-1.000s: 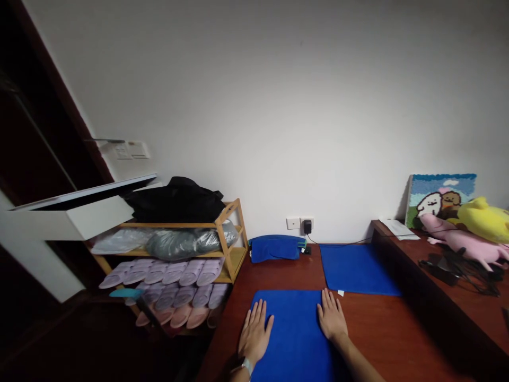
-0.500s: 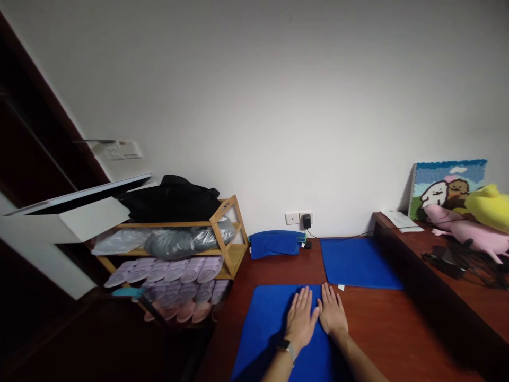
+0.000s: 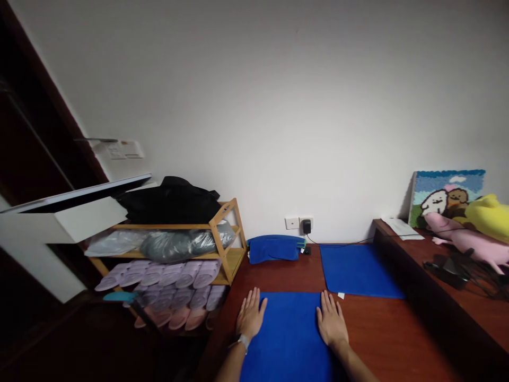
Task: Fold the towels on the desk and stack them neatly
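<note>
A blue cloth lies spread flat on the reddish-brown wooden table. My left hand rests flat along the cloth's left edge, fingers stretched out and pointing away from me. Along its right edge lies my right hand, palm down with the fingers extended. Neither hand grips anything. Just beyond my right fingertips, a small white tag sticks out from a second flat blue cloth. Farther back, a folded blue bundle with a green edge sits against the wall.
A wooden shoe rack with several slippers and a black bag stands at the left. A plugged-in black adapter trails a cable rightward. On the raised right ledge are a pink plush toy, a yellow plush and a dog picture.
My left hand has moved left across the cloth, from beside my right hand to the left edge. My right hand stays at the right edge. The view has shifted slightly.
</note>
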`<state>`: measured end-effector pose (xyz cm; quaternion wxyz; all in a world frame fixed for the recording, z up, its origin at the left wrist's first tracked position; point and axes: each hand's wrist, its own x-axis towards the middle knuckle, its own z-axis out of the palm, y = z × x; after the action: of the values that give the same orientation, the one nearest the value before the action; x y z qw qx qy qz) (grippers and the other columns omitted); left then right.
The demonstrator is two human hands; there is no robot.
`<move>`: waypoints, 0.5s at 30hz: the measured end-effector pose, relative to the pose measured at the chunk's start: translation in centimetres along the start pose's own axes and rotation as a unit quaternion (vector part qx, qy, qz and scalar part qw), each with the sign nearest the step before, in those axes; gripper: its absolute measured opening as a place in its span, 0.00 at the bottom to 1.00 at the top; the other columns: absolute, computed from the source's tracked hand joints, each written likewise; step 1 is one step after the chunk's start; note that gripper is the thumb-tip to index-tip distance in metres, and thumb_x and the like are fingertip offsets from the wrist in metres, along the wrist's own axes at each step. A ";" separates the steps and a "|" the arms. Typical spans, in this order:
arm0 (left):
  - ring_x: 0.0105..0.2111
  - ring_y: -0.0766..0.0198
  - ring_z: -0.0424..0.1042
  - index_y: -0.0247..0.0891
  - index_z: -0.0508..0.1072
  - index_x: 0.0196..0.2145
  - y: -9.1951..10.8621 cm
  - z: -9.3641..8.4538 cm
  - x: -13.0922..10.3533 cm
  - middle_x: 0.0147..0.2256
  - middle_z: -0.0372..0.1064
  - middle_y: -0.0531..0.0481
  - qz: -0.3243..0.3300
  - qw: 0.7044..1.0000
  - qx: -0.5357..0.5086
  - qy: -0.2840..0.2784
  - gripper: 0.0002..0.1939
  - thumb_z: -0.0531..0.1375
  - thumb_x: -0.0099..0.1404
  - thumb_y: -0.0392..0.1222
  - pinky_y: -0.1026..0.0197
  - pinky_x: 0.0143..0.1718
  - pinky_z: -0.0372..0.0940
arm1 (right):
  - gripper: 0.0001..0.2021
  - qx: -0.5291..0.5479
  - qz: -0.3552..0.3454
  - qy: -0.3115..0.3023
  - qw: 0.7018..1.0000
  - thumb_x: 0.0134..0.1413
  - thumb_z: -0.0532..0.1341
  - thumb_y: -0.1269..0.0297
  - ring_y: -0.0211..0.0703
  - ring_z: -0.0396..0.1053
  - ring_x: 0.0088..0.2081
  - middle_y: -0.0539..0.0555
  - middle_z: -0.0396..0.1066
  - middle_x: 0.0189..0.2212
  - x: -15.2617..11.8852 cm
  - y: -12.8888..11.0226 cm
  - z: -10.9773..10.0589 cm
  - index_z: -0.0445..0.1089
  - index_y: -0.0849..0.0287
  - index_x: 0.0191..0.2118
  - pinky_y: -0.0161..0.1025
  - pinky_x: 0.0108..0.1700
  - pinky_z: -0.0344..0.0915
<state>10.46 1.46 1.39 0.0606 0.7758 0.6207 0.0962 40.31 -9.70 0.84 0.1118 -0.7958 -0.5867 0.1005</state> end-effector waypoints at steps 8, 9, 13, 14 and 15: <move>0.67 0.55 0.61 0.43 0.66 0.65 -5.2 0.7 -3.3 0.70 0.58 0.46 0.048 0.983 -0.154 0.089 0.29 0.45 0.74 0.56 0.48 0.68 0.57 | 0.34 0.001 0.007 -0.011 1.000 0.68 0.34 0.52 0.44 0.34 0.75 0.50 0.36 0.75 0.2 -0.2 -0.2 0.39 0.63 0.74 0.49 0.74 0.33; 0.66 0.56 0.63 0.45 0.69 0.63 -5.5 0.6 -4.4 0.68 0.60 0.48 0.050 0.979 -0.172 0.102 0.27 0.46 0.74 0.55 0.49 0.67 0.60 | 0.34 0.000 0.009 -0.014 1.000 0.68 0.34 0.52 0.44 0.33 0.75 0.50 0.36 0.75 0.2 -0.2 -0.2 0.39 0.62 0.74 0.49 0.74 0.33; 0.66 0.55 0.64 0.51 0.70 0.63 -7.2 -0.4 -9.7 0.67 0.63 0.52 0.081 0.978 -0.176 0.082 0.24 0.49 0.74 0.53 0.49 0.66 0.62 | 0.35 0.007 0.013 -0.024 1.000 0.69 0.35 0.51 0.45 0.34 0.75 0.51 0.36 0.75 0.1 -0.3 -0.4 0.39 0.63 0.75 0.49 0.74 0.33; 0.67 0.55 0.62 0.55 0.67 0.65 -7.8 -0.6 -11.0 0.68 0.60 0.54 0.110 0.979 -0.160 0.064 0.24 0.50 0.74 0.52 0.49 0.66 0.61 | 0.35 0.016 0.011 -0.022 1.000 0.69 0.35 0.51 0.45 0.34 0.75 0.51 0.37 0.75 0.0 -0.2 -0.5 0.40 0.62 0.75 0.48 0.74 0.33; 0.67 0.55 0.61 0.59 0.64 0.66 -8.4 -0.7 -12.1 0.69 0.59 0.57 0.147 0.979 -0.137 0.044 0.25 0.51 0.73 0.52 0.49 0.67 0.61 | 0.35 0.027 0.007 -0.012 1.000 0.69 0.35 0.50 0.45 0.35 0.75 0.51 0.38 0.75 -0.1 -0.1 -0.7 0.41 0.62 0.75 0.48 0.74 0.34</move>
<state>-0.27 -8.52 -0.65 0.1237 0.8380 0.4826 0.2225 40.37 -9.84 1.50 0.1255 -0.7950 -0.5798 0.1263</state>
